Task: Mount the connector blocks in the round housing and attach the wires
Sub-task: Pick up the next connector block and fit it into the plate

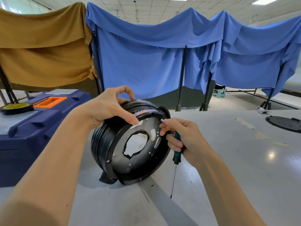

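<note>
The round black housing stands tilted on its edge on the grey table, its open side facing me and a large hole in its middle. My left hand grips its upper rim, thumb inside and fingers over the top. My right hand pinches a small silver screw at the housing's upper right rim. The same hand tucks a green-handled screwdriver under its curled fingers, shaft pointing down. No connector blocks or wires are visible.
A dark blue toolbox with an orange handle sits at the left, a tape roll on top of it. A black round cover plate lies at the table's far right. Blue and brown cloth screens hang behind.
</note>
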`<state>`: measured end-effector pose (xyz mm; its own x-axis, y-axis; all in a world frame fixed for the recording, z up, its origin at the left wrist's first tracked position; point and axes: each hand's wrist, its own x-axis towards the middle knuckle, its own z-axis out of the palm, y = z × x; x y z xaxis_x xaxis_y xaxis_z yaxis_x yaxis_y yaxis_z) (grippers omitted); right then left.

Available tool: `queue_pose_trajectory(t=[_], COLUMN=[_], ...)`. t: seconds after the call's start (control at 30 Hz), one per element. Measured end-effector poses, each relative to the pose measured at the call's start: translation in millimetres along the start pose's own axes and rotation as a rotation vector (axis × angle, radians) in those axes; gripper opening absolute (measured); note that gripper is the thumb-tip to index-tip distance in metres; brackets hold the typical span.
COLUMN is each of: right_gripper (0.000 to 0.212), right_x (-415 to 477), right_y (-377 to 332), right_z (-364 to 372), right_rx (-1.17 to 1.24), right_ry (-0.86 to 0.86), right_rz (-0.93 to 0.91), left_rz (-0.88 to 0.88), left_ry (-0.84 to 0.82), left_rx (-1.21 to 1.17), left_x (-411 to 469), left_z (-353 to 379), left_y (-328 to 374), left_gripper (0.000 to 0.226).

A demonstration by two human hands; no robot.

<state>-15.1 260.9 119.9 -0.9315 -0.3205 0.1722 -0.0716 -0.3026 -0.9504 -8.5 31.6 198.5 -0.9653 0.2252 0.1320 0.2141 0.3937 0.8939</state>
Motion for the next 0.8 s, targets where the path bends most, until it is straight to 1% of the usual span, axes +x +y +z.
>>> queue_pose_trajectory(t=[0.1,0.3,0.57,0.8], right_gripper=[0.022,0.023,0.023,0.023], right_x=[-1,-4,-6,-4], right_y=[-3,-9,-14,-13], right_z=[2,7,17,21], right_rx=[-0.021,-0.071,-0.143,-0.152], right_ry=[-0.018,-0.045,-0.031,0.017], right_rz=[-0.038,-0.127,-0.187,-0.165], left_rz=[0.004,0.019,0.044,0.025], left_ry=[-0.027,-0.054,-0.076,-0.079], left_rx=[-0.118,-0.263,-0.261,-0.227], left_x=[0,0,2,3], left_z=[-3,-4,0,0], left_y=[-6,-18,-16,-14], left_gripper=[0.068,0.061,0.062,0.065])
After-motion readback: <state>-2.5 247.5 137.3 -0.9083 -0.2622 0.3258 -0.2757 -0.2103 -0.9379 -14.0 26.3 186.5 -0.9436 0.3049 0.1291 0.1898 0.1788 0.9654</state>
